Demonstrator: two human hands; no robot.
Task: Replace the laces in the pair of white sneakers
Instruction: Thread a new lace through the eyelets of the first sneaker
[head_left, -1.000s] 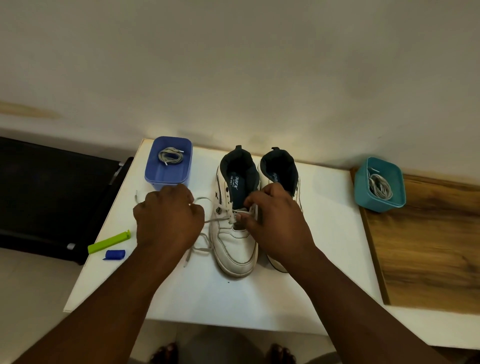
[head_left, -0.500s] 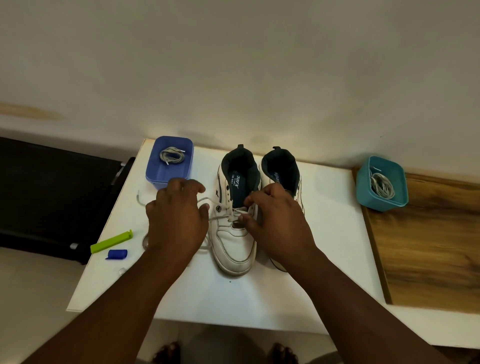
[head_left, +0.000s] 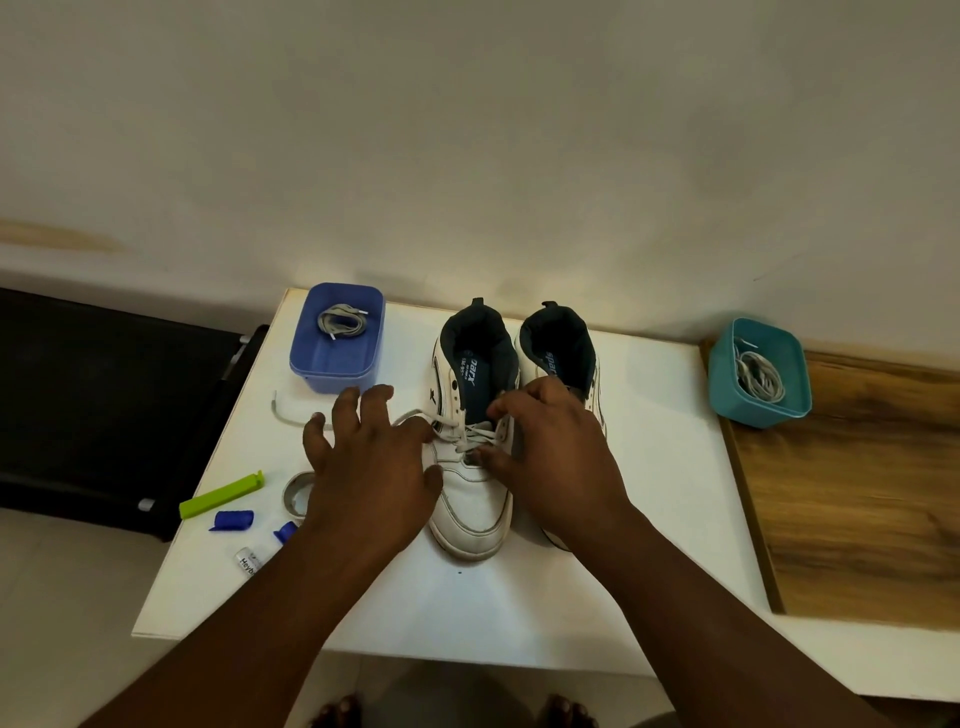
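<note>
Two white sneakers stand side by side on the white table, toes toward me. My right hand covers the front of the right sneaker and pinches the white lace at the eyelets of the left sneaker. My left hand hovers just left of that shoe with its fingers spread, over the loose lace; the thumb lies near the shoe's side. One lace end lies on the table to the left.
A blue box holding a grey lace stands at the back left. A teal box with laces sits on the wooden board at the right. A green clip, blue caps, a tape ring and a small tube lie front left.
My left hand has opened its fingers and shifted right toward the left sneaker, uncovering the tape ring and small items. My right hand stays at the eyelets.
</note>
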